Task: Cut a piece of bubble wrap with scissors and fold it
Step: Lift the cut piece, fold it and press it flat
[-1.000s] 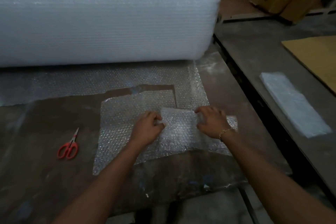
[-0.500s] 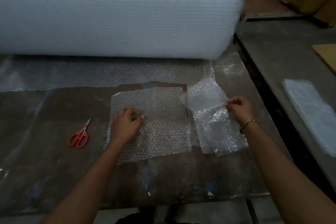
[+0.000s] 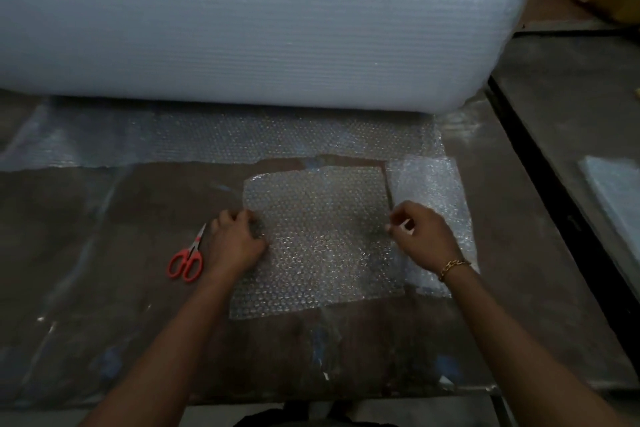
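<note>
Cut sheet [image 3: 322, 236] lies flat, bench [image 3: 86, 288] mid-front, clear of roll [image 3: 242, 28]; L hand [image 3: 239, 243] fingers curled, pinching sheet's left edge; R hand [image 3: 424, 239] fingers curled, seem to pinch right edge. Risks: slick film slips from pinch; uneven lift gives skew fold; sheet may drag 2nd piece [image 3: 429, 198] at bench right; scissors [image 3: 187, 260] lie just beside L hand. No brand or writing legible.

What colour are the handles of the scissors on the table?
Red-orange; the scissors show best in the head view.
</note>
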{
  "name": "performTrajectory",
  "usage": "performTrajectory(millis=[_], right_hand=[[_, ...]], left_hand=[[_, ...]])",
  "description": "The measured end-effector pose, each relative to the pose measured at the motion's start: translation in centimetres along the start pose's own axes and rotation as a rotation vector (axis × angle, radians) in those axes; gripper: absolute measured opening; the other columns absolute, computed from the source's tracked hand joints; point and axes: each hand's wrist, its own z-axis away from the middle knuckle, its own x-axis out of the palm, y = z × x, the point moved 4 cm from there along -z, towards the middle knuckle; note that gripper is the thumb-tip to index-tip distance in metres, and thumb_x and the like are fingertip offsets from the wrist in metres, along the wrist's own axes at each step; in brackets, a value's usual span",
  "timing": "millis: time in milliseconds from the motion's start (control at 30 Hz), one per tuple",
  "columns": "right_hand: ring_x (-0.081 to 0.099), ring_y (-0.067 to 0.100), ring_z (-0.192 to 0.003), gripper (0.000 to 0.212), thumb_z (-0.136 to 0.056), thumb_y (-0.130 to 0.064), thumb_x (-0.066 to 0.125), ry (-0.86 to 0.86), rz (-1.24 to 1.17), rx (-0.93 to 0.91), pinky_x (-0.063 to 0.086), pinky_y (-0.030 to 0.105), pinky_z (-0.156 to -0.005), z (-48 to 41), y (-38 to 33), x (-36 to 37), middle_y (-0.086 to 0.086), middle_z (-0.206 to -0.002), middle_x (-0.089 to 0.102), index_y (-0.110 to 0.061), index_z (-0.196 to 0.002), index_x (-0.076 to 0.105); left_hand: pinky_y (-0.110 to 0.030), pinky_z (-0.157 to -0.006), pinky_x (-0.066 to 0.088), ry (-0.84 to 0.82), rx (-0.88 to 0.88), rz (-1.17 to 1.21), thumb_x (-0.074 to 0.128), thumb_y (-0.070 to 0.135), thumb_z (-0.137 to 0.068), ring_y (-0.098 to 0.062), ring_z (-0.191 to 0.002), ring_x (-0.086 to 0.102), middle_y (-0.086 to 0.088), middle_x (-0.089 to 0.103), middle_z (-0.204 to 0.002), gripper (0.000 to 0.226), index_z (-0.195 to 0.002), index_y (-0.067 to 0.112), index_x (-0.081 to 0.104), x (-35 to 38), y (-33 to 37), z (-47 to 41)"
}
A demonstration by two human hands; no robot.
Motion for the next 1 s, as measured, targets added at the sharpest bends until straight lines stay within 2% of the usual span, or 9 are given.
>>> performTrajectory(millis=[167,367,500,633,733,833,900,1000], right_hand=[[0.061,0.018,-0.09,0.019,-0.086,-0.027,0.073,-0.033,0.021,-0.003,0.048,0.03,-0.074,-1.0,-1.3,2.9,-0.002,-0.1,0.063,-0.02,-0.103,0.066],[0.058,0.038,-0.104,0.047,-0.084,-0.029,0.069,-0.043,0.232,0.137,0.05,0.04,-0.082,-5.5,-0.9,2.9,0.017,-0.125,0.052,-0.012,-0.125,0.054],[0.044,0.039,-0.128,0.067,-0.084,-0.024,0.068,-0.129,0.311,0.062,0.046,0.046,-0.099,-7.7,-1.7,3.2,0.015,-0.148,0.042,-0.018,-0.145,0.043],[0.039,0.038,-0.131,0.067,-0.086,-0.027,0.063,-0.216,0.514,0.008,0.045,0.048,-0.099,-9.7,-2.5,3.6,0.01,-0.153,0.038,-0.021,-0.147,0.038],[0.039,0.037,-0.129,0.058,-0.087,-0.025,0.059,-0.254,0.608,-0.012,0.041,0.046,-0.098,-10.4,-2.8,3.8,0.009,-0.15,0.041,-0.02,-0.141,0.042],[0.046,0.035,-0.124,0.046,-0.085,-0.023,0.061,-0.214,0.591,-0.006,0.039,0.044,-0.097,-10.5,-3.0,3.8,0.009,-0.141,0.049,-0.021,-0.13,0.05],[0.054,0.035,-0.114,0.043,-0.084,-0.019,0.062,-0.194,0.496,0.016,0.044,0.042,-0.092,-10.3,-3.1,4.0,0.012,-0.129,0.058,-0.02,-0.126,0.052],[0.064,0.032,-0.096,0.043,-0.081,-0.011,0.063,-0.094,0.146,0.087,0.053,0.039,-0.08,-9.3,-2.7,3.9,0.01,-0.109,0.067,-0.019,-0.123,0.053]], left_hand=[[-0.046,-0.107,0.039,-0.031,0.017,0.067,0.071,0.033,-0.086,-0.039,-0.131,0.04,-0.016,0.043,-0.138,0.06,-0.141,0.019,0.051,-1.1,-1.8,-1.2],[-0.047,-0.108,0.042,-0.008,-0.011,0.105,0.068,0.037,-0.087,-0.041,-0.129,0.044,-0.02,0.048,-0.138,0.055,-0.135,0.012,0.053,-2.3,-2.5,-4.1],[-0.051,-0.112,0.038,-0.021,0.103,0.03,0.058,0.029,-0.092,-0.043,-0.136,0.041,-0.018,0.044,-0.15,0.061,-0.149,0.015,0.043,-3.3,-1.7,-6.6],[-0.05,-0.117,0.034,-0.094,0.241,0.012,0.042,0.035,-0.086,-0.04,-0.142,0.036,-0.015,0.039,-0.157,0.07,-0.153,0.016,0.039,-3.8,-1.2,-9.5],[-0.05,-0.116,0.035,-0.114,0.286,-0.001,0.048,0.033,-0.087,-0.039,-0.142,0.037,-0.015,0.041,-0.155,0.066,-0.15,0.015,0.043,-3.8,-0.9,-10.8],[-0.049,-0.108,0.042,-0.083,0.316,0.011,0.062,0.017,-0.088,-0.04,-0.132,0.046,-0.018,0.05,-0.14,0.055,-0.141,0.013,0.05,-3.6,-0.2,-11.3],[-0.046,-0.098,0.05,-0.079,0.327,0.091,0.062,0.014,-0.085,-0.036,-0.118,0.058,-0.015,0.063,-0.125,0.041,-0.126,0.014,0.061,-3.7,0.2,-11.2],[-0.04,-0.086,0.053,-0.021,0.287,0.315,0.061,0.013,-0.087,-0.029,-0.098,0.067,-0.009,0.071,-0.104,0.015,-0.099,0.015,0.07,-3.8,-0.1,-10.8]])
